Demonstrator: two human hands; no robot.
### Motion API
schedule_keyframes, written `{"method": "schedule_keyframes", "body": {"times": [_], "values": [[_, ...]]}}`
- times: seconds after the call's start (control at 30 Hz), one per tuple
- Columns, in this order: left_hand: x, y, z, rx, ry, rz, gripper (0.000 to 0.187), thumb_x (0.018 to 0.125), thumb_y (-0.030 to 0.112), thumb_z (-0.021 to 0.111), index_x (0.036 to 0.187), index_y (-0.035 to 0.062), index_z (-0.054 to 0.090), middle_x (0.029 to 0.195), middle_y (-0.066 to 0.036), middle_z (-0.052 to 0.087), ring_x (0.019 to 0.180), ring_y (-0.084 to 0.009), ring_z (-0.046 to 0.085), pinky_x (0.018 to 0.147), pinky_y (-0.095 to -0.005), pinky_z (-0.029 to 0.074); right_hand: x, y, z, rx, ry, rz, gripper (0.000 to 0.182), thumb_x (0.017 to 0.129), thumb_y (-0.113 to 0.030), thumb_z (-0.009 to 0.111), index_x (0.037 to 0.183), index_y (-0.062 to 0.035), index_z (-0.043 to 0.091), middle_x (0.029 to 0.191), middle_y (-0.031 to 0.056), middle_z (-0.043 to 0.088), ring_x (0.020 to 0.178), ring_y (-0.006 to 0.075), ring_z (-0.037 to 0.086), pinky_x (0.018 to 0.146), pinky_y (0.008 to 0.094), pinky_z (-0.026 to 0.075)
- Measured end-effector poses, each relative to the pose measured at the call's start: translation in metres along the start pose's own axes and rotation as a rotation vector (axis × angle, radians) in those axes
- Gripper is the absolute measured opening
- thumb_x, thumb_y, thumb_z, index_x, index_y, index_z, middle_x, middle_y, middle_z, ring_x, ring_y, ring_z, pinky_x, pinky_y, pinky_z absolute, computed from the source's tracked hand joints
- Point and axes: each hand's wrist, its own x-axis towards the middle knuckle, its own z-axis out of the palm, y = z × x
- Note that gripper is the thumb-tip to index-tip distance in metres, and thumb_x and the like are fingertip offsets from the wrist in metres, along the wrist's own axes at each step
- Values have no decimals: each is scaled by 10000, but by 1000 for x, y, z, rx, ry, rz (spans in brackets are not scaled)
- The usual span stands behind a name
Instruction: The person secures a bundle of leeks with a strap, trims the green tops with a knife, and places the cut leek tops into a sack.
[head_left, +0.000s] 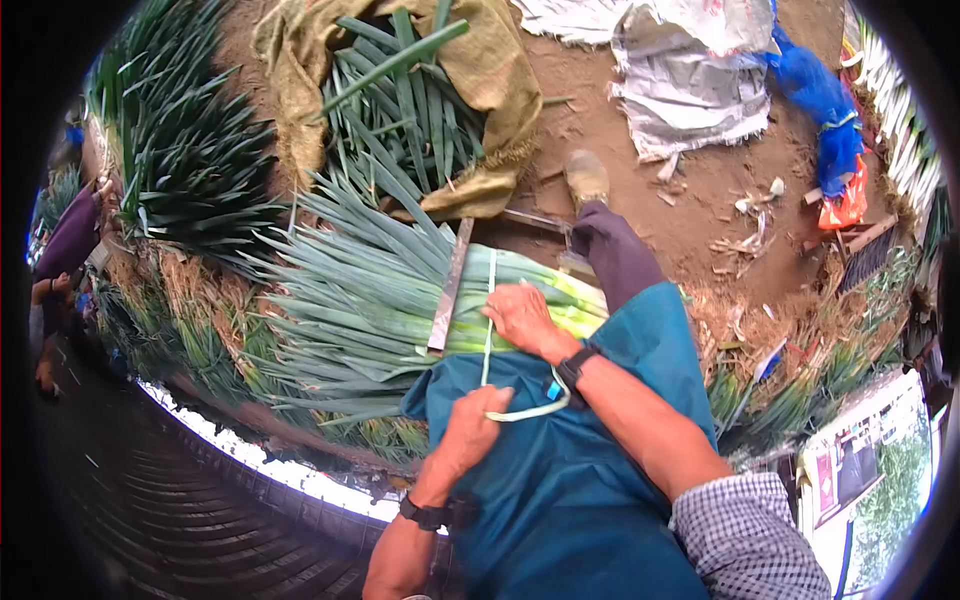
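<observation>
A large bundle of green onions (370,295) lies across in front of me, leaves to the left and pale stalks to the right. A thin pale green tie strip (491,270) runs over the stalks, and its tail loops below. My left hand (472,428) is closed around the strip at the near side of the bundle, over my teal apron (560,470). Resting on the stalks, my right hand (522,315) has its fingers curled in at the strip. A flat narrow bar (451,290) stands against the bundle, left of the strip.
Behind the bundle, a tan sack (505,60) holds cut green leaves (405,110). More green onions (190,150) are stacked at the left. White sacks (690,90) and a blue bag (815,90) lie on the dirt floor. A person's purple-clothed limb (70,235) shows at far left.
</observation>
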Motion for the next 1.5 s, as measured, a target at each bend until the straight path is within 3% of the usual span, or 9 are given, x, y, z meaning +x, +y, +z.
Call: {"method": "schedule_keyframes", "body": {"times": [0.17,0.3,0.47,0.63,0.83,0.9,0.97,1.13,1.5], "values": [[3,-13,-10,19,113,-22,376,1027,251,524,766,-18,502,651,-173,433,576,-281,374,553,-393,374,25,14,15,4,81,-99,212,832,-242,697,720,-74,631,732,134,609,750,367,614,659,483,452],[-4,-16,-11,-50,110,-105,425,1034,286,522,721,0,499,596,-73,441,571,-153,389,530,-357,371,-1,-6,-14,244,47,99,206,858,-219,667,774,-38,621,801,196,613,781,403,606,694,515,464],[7,-20,-20,35,121,-77,468,1050,313,474,685,21,514,587,-38,481,548,-145,456,536,-323,386,-8,-32,-13,1324,-183,768,259,996,-204,548,936,48,533,756,108,610,451,135,524,355,265,390],[3,-34,-14,198,158,91,471,1053,309,467,689,14,505,592,-48,477,548,-152,441,534,-334,386,13,-24,12,1235,60,959,265,964,-169,574,784,16,513,606,65,493,414,144,432,355,324,377],[3,3,-31,-147,116,-253,435,1042,300,486,714,18,531,585,-24,476,557,-124,457,527,-320,372,39,-14,7,1153,-149,1102,217,940,-121,566,775,12,519,638,88,488,438,154,408,372,344,354],[-11,17,-14,70,115,144,321,1021,199,503,770,6,559,633,-55,504,588,-152,489,548,-345,394,37,-6,22,1225,-183,1106,203,929,-109,570,778,16,518,650,94,488,442,157,403,375,353,348],[-13,14,-3,201,85,205,279,1013,189,515,821,-10,552,666,-133,477,603,-250,470,590,-385,408,42,-11,19,1180,-222,1143,211,937,-114,597,777,-14,503,652,79,496,470,140,411,392,317,343],[17,41,-41,15,-98,-101,415,1039,322,495,749,27,526,614,-5,496,577,-95,436,534,-287,378,45,-18,10,1115,-212,1173,145,876,-22,543,744,19,500,635,93,487,459,154,409,387,341,339],[19,13,-64,-225,-102,-161,460,1045,352,492,686,65,470,603,19,432,553,-74,358,508,-265,307,30,-8,-2,1293,-193,1078,201,963,-128,580,821,-2,514,683,79,497,460,126,375,387,306,339]]}}
